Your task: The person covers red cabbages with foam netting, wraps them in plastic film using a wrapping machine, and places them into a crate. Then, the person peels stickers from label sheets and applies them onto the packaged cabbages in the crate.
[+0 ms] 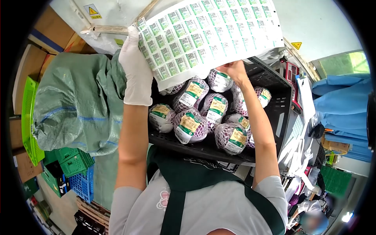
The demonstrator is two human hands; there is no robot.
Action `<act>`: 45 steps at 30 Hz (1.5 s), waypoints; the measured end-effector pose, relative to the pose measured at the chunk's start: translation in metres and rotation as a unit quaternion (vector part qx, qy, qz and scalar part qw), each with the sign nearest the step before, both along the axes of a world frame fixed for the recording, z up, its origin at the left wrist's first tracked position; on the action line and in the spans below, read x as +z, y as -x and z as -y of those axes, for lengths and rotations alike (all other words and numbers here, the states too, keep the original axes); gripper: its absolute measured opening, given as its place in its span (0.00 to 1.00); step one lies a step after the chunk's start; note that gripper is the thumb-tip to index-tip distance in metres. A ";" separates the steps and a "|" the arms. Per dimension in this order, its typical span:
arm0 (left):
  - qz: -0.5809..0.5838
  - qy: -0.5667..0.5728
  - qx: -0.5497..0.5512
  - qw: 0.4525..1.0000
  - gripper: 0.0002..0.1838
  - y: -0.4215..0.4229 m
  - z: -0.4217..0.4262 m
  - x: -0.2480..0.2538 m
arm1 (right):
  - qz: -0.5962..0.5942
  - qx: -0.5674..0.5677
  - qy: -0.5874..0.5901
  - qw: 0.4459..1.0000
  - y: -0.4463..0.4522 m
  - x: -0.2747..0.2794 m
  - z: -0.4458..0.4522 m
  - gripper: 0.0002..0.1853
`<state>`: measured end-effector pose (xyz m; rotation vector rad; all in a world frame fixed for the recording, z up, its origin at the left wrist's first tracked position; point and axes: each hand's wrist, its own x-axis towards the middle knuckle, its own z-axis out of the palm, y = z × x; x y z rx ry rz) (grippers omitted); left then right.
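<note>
My left hand (135, 66), in a white glove, grips the left edge of a large sheet of green-and-white QR-code stickers (207, 33). The sheet is raised over the far side of a black plastic crate (280, 111). Bare and with its fingers bent together, my right hand (235, 71) is at the sheet's lower edge, just above a net-wrapped purple produce piece (220, 80). What its fingertips hold, if anything, is hidden. Several more such pieces in white foam nets, with green-and-yellow labels, fill the crate, among them a front one (190, 126).
A green woven sack (74, 102) bulges left of the crate. Beyond it are a bright green basket (29, 117) and stacked green crates (74, 161). At right stand a red device (291, 76) and blue cloth (344, 103). Another person (311, 211) is at lower right.
</note>
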<state>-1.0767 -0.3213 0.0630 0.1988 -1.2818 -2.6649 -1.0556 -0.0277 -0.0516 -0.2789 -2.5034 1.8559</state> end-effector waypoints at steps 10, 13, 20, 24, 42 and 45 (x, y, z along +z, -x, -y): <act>0.015 0.006 0.008 1.000 0.25 0.003 0.005 -0.006 | -0.097 0.109 -0.120 0.982 0.045 -0.036 0.018 0.35; 0.026 0.004 0.007 1.000 0.24 0.004 0.004 -0.009 | -0.215 0.103 -0.392 0.889 0.037 -0.035 0.023 0.36; 0.039 -0.023 -0.018 0.999 0.19 0.002 -0.005 -0.007 | -0.271 0.040 -0.463 0.843 -0.004 0.007 -0.006 0.18; 0.029 -0.023 -0.064 0.997 0.14 -0.004 -0.013 -0.006 | -0.084 -0.067 -0.330 0.938 -0.078 0.072 -0.039 0.13; -0.543 0.433 -0.226 0.683 0.07 -0.125 -0.127 0.085 | -0.371 -0.142 -0.581 0.710 -0.236 0.247 0.051 0.08; -0.538 0.397 -0.256 0.698 0.08 -0.127 -0.139 0.089 | -0.369 -0.216 -0.623 0.655 -0.255 0.246 0.048 0.07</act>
